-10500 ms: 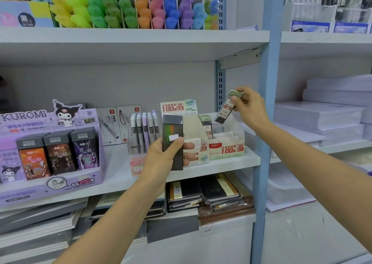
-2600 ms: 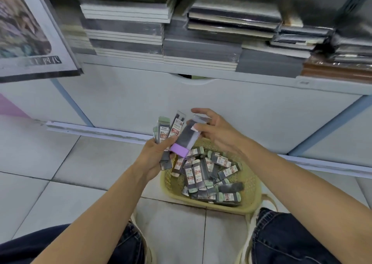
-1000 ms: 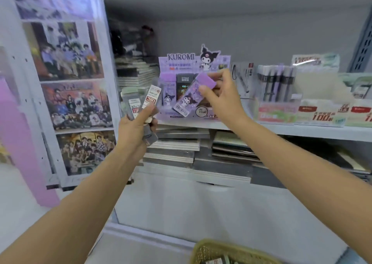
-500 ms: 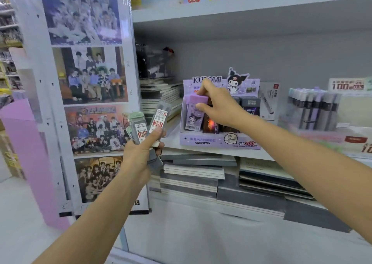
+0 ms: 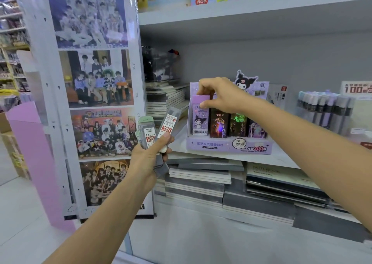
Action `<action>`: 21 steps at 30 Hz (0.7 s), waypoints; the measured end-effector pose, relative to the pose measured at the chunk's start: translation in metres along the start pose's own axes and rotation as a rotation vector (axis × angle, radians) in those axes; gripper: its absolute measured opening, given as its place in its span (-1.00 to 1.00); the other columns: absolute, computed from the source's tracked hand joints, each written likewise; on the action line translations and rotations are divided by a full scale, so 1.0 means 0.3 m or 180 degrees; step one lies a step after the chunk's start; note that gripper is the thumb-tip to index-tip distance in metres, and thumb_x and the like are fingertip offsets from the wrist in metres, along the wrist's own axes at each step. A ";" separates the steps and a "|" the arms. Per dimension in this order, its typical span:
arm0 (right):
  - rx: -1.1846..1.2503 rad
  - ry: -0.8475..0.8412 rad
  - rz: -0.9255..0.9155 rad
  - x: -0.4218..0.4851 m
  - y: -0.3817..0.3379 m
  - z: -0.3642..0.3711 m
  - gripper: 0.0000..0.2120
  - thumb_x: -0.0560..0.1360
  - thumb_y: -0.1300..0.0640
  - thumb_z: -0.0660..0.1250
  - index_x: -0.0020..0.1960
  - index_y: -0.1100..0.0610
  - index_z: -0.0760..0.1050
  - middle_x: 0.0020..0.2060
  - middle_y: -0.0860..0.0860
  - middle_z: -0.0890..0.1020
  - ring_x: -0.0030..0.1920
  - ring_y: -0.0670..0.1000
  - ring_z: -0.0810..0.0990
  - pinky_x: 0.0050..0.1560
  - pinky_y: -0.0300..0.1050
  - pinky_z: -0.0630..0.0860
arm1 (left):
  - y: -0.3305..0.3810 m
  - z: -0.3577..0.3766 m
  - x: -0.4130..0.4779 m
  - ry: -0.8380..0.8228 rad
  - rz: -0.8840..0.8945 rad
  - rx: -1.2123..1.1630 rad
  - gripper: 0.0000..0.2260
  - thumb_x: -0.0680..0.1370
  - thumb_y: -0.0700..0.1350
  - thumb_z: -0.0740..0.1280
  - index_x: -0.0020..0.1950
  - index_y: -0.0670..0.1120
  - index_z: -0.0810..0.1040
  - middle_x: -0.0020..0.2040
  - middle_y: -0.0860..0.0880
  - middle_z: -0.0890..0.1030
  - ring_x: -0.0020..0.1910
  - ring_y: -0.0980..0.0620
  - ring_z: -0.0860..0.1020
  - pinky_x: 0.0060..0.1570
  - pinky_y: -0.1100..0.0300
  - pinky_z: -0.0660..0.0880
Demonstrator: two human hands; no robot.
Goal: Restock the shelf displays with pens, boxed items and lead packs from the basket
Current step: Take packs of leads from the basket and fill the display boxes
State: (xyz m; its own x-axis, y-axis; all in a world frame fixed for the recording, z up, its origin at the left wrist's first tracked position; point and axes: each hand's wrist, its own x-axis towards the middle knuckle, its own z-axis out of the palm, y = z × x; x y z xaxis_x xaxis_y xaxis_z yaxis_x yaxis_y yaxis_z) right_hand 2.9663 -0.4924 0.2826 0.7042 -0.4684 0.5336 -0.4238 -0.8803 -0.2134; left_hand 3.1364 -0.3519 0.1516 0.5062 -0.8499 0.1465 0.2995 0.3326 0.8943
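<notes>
My right hand (image 5: 222, 94) pinches the top of a purple Kuromi lead box (image 5: 199, 117), which stands upright in the leftmost slot of the purple Kuromi display tray (image 5: 229, 146) on the white shelf (image 5: 281, 159). Three dark boxes stand in the tray to its right. My left hand (image 5: 150, 156) grips a fan of several clear lead packs (image 5: 159, 128) with red and white labels, held left of the tray and below shelf height. The basket is out of view.
A rack of grey and lilac pens (image 5: 326, 112) stands right of the tray. Stacked notebooks (image 5: 199, 179) fill the shelf below. A panel of group photos (image 5: 96, 94) hangs on the shelf's left end. Boxed stationery lines the upper shelf (image 5: 251, 4).
My right hand has pushed the purple box down into the tray's left slot, so it now stands upright. My left hand with the lead packs has stayed about where it was.
</notes>
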 end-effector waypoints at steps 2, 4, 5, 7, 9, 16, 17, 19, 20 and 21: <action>-0.0055 -0.0038 -0.0031 0.012 -0.012 0.015 -0.82 0.44 0.14 0.48 -0.03 0.08 0.50 -0.06 0.04 0.63 0.00 0.08 0.58 0.10 0.11 0.52 | 0.001 0.001 -0.001 0.0002 0.0032 -0.0093 -0.70 0.26 0.03 0.56 -0.08 -0.08 0.71 -0.06 -0.11 0.71 -0.40 0.12 0.52 -0.43 0.29 0.48; -0.0147 -0.0011 -0.0026 0.015 -0.011 0.024 -0.82 0.45 0.13 0.47 -0.01 0.07 0.50 -0.06 0.02 0.62 0.00 0.07 0.57 0.10 0.10 0.52 | 0.003 0.005 -0.005 0.0000 0.0060 -0.0089 -0.65 0.29 0.01 0.55 0.01 -0.12 0.68 -0.07 -0.10 0.71 -0.39 0.12 0.53 -0.43 0.29 0.49; -0.0157 0.0014 0.0012 0.012 -0.004 0.020 -0.81 0.45 0.12 0.47 -0.01 0.07 0.49 -0.05 0.02 0.62 0.00 0.07 0.57 0.09 0.11 0.52 | 0.003 0.007 -0.007 -0.0008 0.0078 -0.0086 -0.61 0.32 -0.01 0.53 0.07 -0.16 0.65 -0.08 -0.10 0.72 -0.39 0.12 0.53 -0.43 0.30 0.49; -0.0077 0.0018 0.0116 -0.002 0.022 0.002 -0.81 0.45 0.12 0.48 -0.03 0.08 0.49 -0.04 0.04 0.63 0.01 0.09 0.58 0.10 0.13 0.52 | 0.004 0.010 -0.012 -0.0016 0.0091 -0.0092 -0.59 0.39 -0.06 0.51 0.15 -0.22 0.60 -0.10 -0.09 0.71 -0.41 0.14 0.54 -0.44 0.30 0.49; 0.0040 0.0019 0.0152 -0.020 0.043 -0.008 -0.81 0.45 0.12 0.48 -0.03 0.08 0.49 -0.02 0.05 0.63 0.04 0.10 0.59 0.11 0.14 0.52 | 0.002 0.015 -0.019 0.0003 0.0078 -0.0088 -0.62 0.44 -0.10 0.48 0.19 -0.23 0.58 -0.10 -0.09 0.71 -0.41 0.14 0.54 -0.45 0.31 0.48; -0.0324 0.0438 -0.0074 -0.018 0.037 0.057 -0.91 0.54 0.08 0.36 0.00 0.08 0.53 -0.09 0.01 0.61 -0.02 0.05 0.56 0.04 0.04 0.51 | -0.001 0.029 -0.024 -0.0025 0.0014 -0.0096 -0.69 0.47 -0.12 0.47 0.17 -0.19 0.58 -0.15 -0.06 0.71 -0.43 0.15 0.54 -0.47 0.32 0.48; -0.0291 0.0406 -0.0077 -0.021 0.048 0.048 -0.93 0.55 0.08 0.36 -0.02 0.08 0.53 -0.10 0.01 0.61 -0.03 0.05 0.56 0.03 0.03 0.51 | -0.002 0.027 -0.022 -0.0030 0.0027 -0.0111 -0.69 0.47 -0.12 0.47 0.17 -0.18 0.58 -0.12 -0.07 0.71 -0.42 0.15 0.54 -0.46 0.32 0.48; -0.0146 0.0397 -0.0090 -0.031 0.067 0.035 -0.93 0.54 0.09 0.37 -0.02 0.09 0.56 -0.10 0.01 0.62 -0.02 0.03 0.56 0.06 0.01 0.50 | -0.004 0.026 -0.020 -0.0039 0.0033 -0.0131 -0.69 0.47 -0.13 0.47 0.17 -0.19 0.58 -0.10 -0.09 0.71 -0.41 0.14 0.54 -0.46 0.32 0.47; -0.0162 0.0445 -0.0104 -0.035 0.074 0.036 -0.90 0.54 0.09 0.37 0.02 0.09 0.59 -0.07 0.01 0.62 0.01 0.01 0.54 0.09 -0.02 0.48 | -0.006 0.026 -0.018 -0.0035 0.0028 -0.0135 -0.68 0.46 -0.13 0.47 0.18 -0.19 0.58 -0.09 -0.09 0.71 -0.41 0.14 0.54 -0.46 0.31 0.47; -0.0270 0.0512 -0.0130 -0.037 0.076 0.046 -0.84 0.54 0.09 0.37 0.09 0.08 0.61 -0.05 0.00 0.61 0.04 -0.01 0.50 0.11 -0.06 0.42 | -0.009 0.027 -0.015 -0.0031 0.0021 -0.0139 -0.67 0.45 -0.12 0.48 0.18 -0.19 0.58 -0.09 -0.09 0.71 -0.41 0.14 0.54 -0.46 0.31 0.47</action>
State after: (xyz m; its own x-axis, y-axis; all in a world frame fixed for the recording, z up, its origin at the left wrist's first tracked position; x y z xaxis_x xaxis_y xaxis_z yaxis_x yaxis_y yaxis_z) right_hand 2.9568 -0.5085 0.2604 0.6245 -0.4082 0.6659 -0.4481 -0.8855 -0.1226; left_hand 3.1266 -0.3522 0.1520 0.5004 -0.8515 0.1568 0.3312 0.3555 0.8740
